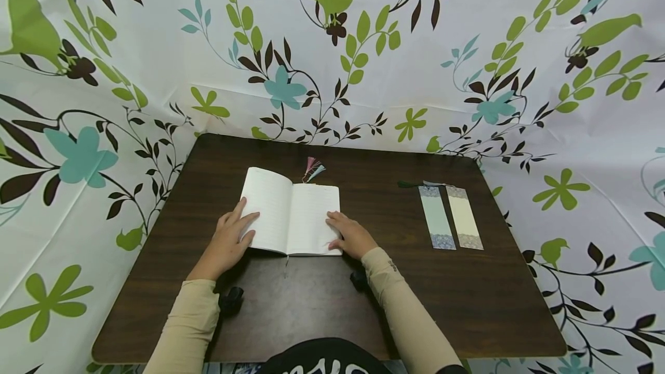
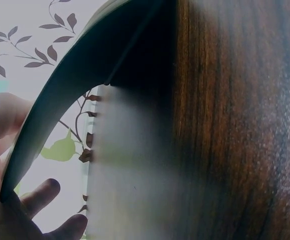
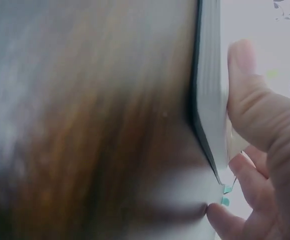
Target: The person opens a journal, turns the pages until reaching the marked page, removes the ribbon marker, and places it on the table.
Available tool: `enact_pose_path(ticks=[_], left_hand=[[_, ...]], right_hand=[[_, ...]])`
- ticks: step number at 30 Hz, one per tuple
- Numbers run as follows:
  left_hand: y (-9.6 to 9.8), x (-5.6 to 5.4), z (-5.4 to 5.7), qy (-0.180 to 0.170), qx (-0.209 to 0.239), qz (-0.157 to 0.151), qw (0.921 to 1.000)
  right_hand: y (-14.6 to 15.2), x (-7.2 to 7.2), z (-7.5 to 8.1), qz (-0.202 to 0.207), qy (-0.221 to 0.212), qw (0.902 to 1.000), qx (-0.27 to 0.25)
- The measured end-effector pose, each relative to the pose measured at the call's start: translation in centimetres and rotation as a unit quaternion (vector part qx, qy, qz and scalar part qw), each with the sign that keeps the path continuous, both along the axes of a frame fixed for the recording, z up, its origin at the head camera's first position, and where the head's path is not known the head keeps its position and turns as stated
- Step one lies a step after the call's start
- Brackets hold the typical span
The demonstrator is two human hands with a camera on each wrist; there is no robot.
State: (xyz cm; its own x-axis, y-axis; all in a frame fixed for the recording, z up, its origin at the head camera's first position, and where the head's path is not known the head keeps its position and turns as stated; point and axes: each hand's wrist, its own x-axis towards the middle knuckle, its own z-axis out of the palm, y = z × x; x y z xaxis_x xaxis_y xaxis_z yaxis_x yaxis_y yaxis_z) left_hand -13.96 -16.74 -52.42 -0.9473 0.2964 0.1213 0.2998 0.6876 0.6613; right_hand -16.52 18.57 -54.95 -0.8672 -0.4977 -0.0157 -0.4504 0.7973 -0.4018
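Note:
An open notebook (image 1: 314, 218) with lined white pages lies on the table, its left side raised and curved. My left hand (image 1: 228, 241) grips that raised side at the outer edge. The left wrist view shows the dark cover (image 2: 50, 120) bowed up, with fingertips (image 2: 45, 192) reaching beneath it. On the right page's outer edge rests my right hand (image 1: 353, 235), thumb on the page. In the right wrist view its lower fingers (image 3: 224, 217) extend past the page block (image 3: 209, 85) toward the tabletop. A thin ribbon (image 1: 286, 264) hangs from the spine's near end.
Pink and light-blue tassels (image 1: 314, 169) stick out beyond the notebook's top edge. To the right lie a green bookmark (image 1: 436, 218) and a cream bookmark (image 1: 464, 218), both tasselled. The dark wooden table (image 1: 499, 305) meets a patterned cloth (image 1: 332, 74) at the back.

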Motion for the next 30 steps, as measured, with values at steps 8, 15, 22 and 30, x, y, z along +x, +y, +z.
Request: enact_pose_path(ticks=[8,15,22,30], left_hand=[[-0.1,0.0,-0.2,-0.006,0.000,0.000,1.0000],[-0.1,0.1,-0.2,-0.009,-0.002,0.000,1.0000],[-0.1,0.2,-0.2,-0.017,-0.002,0.000,0.9999],[-0.2,0.1,-0.3,-0.012,0.001,-0.002,0.9999]], right_hand=[[-0.6,-0.3,-0.5,-0.032,0.029,0.9989,0.019],[-1.1,-0.2,-0.3,-0.053,0.022,0.9977,-0.034],[-0.6,-0.2,-0.2,-0.031,-0.017,0.9884,-0.148],[-0.5,0.2,0.3,-0.037,-0.073,0.9549,-0.285]])
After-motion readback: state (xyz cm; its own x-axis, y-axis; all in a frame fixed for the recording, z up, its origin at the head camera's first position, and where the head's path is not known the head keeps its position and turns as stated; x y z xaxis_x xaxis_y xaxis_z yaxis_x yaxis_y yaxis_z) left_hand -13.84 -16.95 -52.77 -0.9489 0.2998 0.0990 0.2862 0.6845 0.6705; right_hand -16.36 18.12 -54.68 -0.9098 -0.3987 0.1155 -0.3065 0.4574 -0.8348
